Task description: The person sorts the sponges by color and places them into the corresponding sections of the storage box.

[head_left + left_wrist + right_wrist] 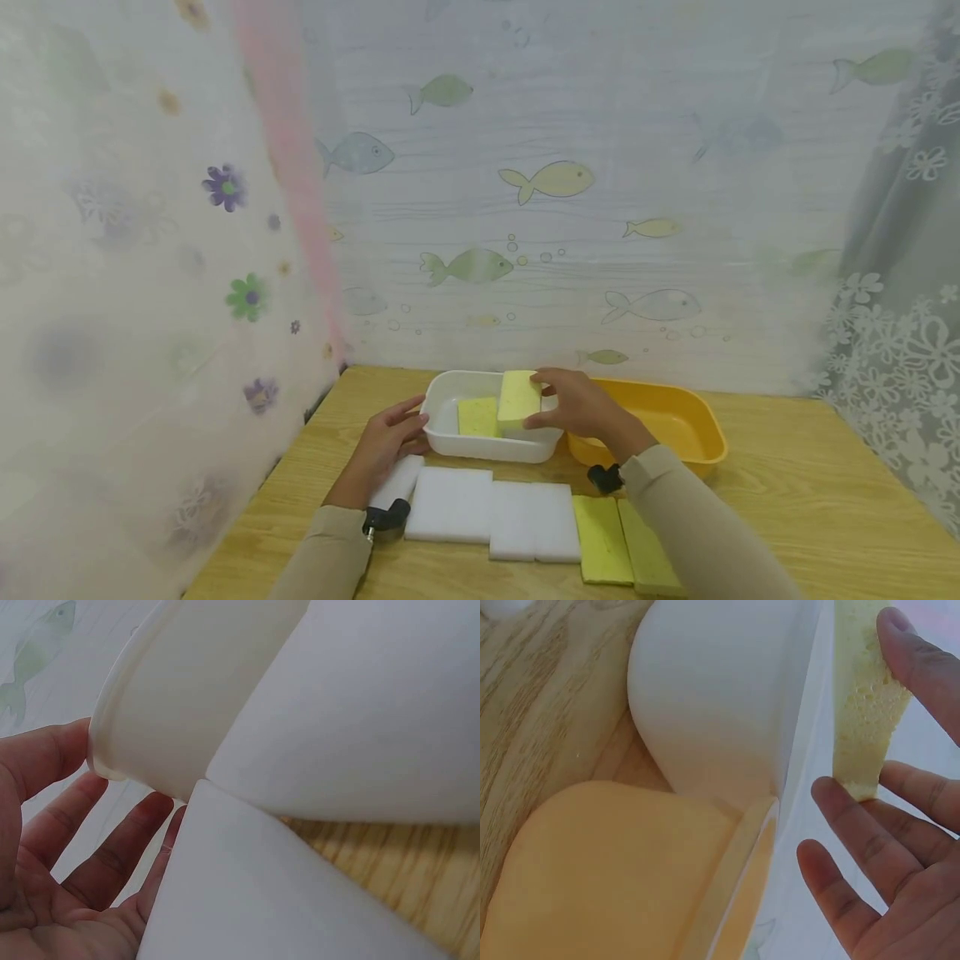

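My right hand (pixel 558 404) pinches a yellow sponge (pixel 519 398) by its end, holding it tilted over the right half of a white tub (pixel 442 392). The right wrist view shows that sponge (pixel 859 712) between thumb and fingers (pixel 847 817), just above the white tub's wall (pixel 712 705). A second yellow sponge (pixel 477 417) lies flat inside the tub. My left hand (pixel 401 429) rests with straight fingers against the tub's left wall; in the left wrist view its thumb (pixel 52 754) touches the rim (pixel 101 750).
An orange tub (pixel 697 417) stands right of the white one, touching it. In front lie three white sponges (pixel 450 504) (pixel 534 521) (pixel 397 479) and two yellow ones (pixel 600 537) (pixel 648 550) in a row. Curtains enclose the wooden table (pixel 817 500) on three sides.
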`<move>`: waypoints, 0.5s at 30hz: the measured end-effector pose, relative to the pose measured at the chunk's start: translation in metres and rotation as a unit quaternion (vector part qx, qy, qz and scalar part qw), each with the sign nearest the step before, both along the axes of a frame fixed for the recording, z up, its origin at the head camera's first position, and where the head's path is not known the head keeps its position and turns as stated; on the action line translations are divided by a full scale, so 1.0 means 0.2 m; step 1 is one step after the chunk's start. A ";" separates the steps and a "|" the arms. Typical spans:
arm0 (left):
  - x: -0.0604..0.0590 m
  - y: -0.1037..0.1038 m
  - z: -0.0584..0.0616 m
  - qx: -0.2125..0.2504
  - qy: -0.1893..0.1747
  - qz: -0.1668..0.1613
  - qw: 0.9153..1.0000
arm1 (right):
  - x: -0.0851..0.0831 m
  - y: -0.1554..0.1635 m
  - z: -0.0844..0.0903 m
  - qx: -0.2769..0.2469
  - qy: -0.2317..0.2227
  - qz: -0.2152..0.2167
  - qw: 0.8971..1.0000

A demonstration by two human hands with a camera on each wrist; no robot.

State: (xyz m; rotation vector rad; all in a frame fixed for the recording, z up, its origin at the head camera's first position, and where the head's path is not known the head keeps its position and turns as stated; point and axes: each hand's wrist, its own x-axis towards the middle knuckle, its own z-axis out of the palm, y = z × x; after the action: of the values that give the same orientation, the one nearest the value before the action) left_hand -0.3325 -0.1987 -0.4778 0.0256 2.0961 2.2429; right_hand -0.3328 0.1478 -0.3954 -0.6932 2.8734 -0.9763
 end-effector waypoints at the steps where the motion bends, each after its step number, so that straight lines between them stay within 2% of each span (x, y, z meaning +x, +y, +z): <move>1: 0.00 0.00 0.00 0.002 -0.001 0.002 1.000 | 0.00 -0.01 0.00 0.000 -0.001 0.002 1.000; 15: 0.00 0.00 0.01 0.008 -0.001 0.005 1.000 | -0.01 -0.04 0.00 0.011 -0.002 0.010 1.000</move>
State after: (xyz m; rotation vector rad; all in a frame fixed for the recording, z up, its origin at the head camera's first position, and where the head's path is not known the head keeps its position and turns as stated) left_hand -0.3328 -0.1981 -0.4768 0.0130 2.0815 2.2643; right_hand -0.3356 0.1407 -0.3954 -0.7164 2.8625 -0.9400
